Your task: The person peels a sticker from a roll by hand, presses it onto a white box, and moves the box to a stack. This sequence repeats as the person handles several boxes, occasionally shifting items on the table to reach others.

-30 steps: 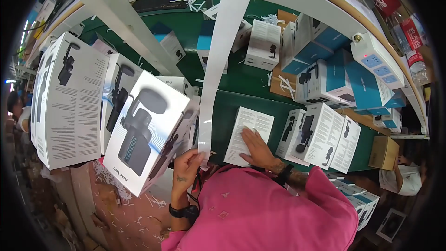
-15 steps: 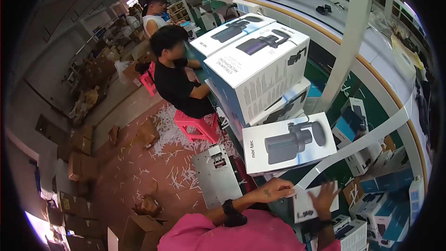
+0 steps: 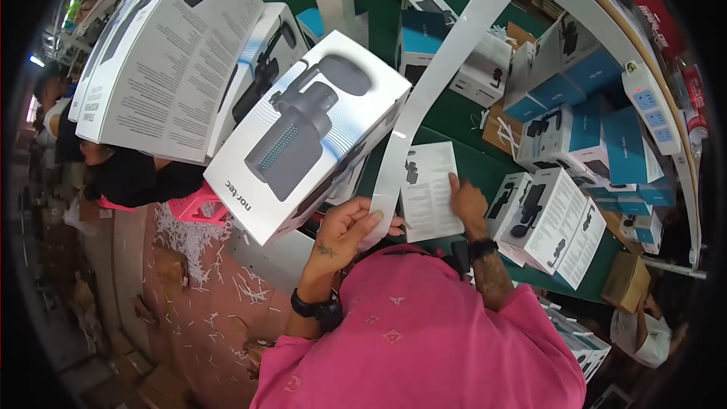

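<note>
the left hand (image 3: 344, 231) grips the lower corner of a white carton (image 3: 310, 132), its fingers clamped on the edge where the box meets the foot of a glossy white post (image 3: 447, 76). the carton is a smooth rectangular cardboard box, tilted, with a picture of a dark microphone on its top face and pale blue streaks toward one side; it is held up above the near edge of the green counter (image 3: 447, 121).

the right hand (image 3: 468, 201) lies flat on a white printed leaflet (image 3: 430, 189), fingers together and pressing the paper's right edge down on the counter. a black band (image 3: 482, 248) sits on that wrist and a black watch (image 3: 318, 307) on the left one.

just right of the leaflet stand more white cartons (image 3: 556, 223) printed with dark devices, and behind them a cluster of blue and white boxes (image 3: 583, 117). a larger white box (image 3: 178, 53) covered in small grey text leans at the upper left. white paper shreds (image 3: 212, 254) lie on the reddish floor beside a pink plastic stool (image 3: 198, 204). a white power strip (image 3: 650, 106) is mounted on the curved rail at right.
</note>
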The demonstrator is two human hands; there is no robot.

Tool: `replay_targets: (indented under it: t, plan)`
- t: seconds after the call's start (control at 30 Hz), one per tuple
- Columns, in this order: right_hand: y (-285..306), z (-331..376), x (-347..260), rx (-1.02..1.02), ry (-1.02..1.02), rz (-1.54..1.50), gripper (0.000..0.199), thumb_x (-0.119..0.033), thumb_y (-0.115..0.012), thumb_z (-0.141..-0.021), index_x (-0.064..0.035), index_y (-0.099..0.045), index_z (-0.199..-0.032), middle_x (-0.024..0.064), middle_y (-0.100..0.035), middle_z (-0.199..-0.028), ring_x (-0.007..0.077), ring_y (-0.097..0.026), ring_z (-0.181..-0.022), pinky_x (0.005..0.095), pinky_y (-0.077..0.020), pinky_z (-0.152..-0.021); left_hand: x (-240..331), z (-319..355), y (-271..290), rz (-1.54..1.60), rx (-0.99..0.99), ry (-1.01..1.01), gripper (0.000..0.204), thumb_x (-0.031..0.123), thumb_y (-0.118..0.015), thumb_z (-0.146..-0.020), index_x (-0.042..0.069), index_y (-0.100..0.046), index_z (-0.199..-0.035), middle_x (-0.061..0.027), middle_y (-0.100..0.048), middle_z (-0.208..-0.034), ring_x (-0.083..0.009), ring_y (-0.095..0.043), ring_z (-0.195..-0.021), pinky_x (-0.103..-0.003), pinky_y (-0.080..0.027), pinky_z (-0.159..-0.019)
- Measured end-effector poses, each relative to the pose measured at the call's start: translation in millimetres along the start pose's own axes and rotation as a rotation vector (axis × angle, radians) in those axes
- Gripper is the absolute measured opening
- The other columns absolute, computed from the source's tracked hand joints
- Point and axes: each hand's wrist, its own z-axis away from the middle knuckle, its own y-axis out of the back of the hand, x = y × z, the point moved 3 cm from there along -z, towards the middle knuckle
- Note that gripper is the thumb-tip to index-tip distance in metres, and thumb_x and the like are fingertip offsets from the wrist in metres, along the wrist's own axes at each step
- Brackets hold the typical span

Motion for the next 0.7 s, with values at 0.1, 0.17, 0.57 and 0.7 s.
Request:
replay_targets:
  t: [0.1, 0.17, 0.57, 0.7]
  plan:
    - [-18, 24, 38, -0.006, -0.002, -0.115, 0.077, -0.067, -0.029, -0.100, -0.0019, -0.064, -0.119, 0.0305, -0.069, -0.104, 0.0480, -0.067, -0.100, 0.0564, -0.0526, -0.088, 1, -7, -16, 0.034, -0.088, -0.011, 0.027, 0.006, -0.049, -0.104, -0.006, -0.048, -0.127, -0.0204, -0.071, -0.111, -0.0250, -0.071, -0.101, -0.033, -0.052, -0.093]
    - [-20, 30, 60, -0.141, 0.095, -0.014, 0.074, -0.064, -0.031, -0.101, -0.0008, -0.063, -0.122, 0.0322, -0.069, -0.102, 0.0495, -0.067, -0.099, 0.0569, -0.0526, -0.087, 6, -10, -28, 0.033, -0.126, -0.015, 0.028, 0.006, -0.049, -0.104, -0.005, -0.047, -0.129, -0.0203, -0.070, -0.111, -0.0246, -0.070, -0.102, -0.032, -0.052, -0.093]
    - [185, 160, -58, 0.584, 1.354, -0.327, 0.041, -0.016, -0.084, -0.072, -0.0075, -0.071, -0.110, 0.0080, -0.065, -0.099, 0.0293, -0.061, -0.088, 0.0404, -0.0489, -0.074, 2, -42, -51, -0.125, -0.162, 0.006, 0.027, 0.013, -0.050, -0.104, -0.005, -0.060, -0.121, -0.0070, -0.071, -0.104, -0.0093, -0.064, -0.098, -0.025, -0.050, -0.088]
    - [189, 163, -70, 0.560, 1.284, -0.293, 0.048, -0.018, -0.085, -0.070, -0.0081, -0.070, -0.114, 0.0086, -0.063, -0.112, 0.0305, -0.060, -0.100, 0.0416, -0.0481, -0.082, 12, -44, -52, -0.276, -0.164, 0.013, 0.025, 0.016, -0.052, -0.104, -0.003, -0.066, -0.113, 0.0030, -0.061, -0.089, -0.0020, -0.048, -0.077, -0.019, -0.038, -0.067]
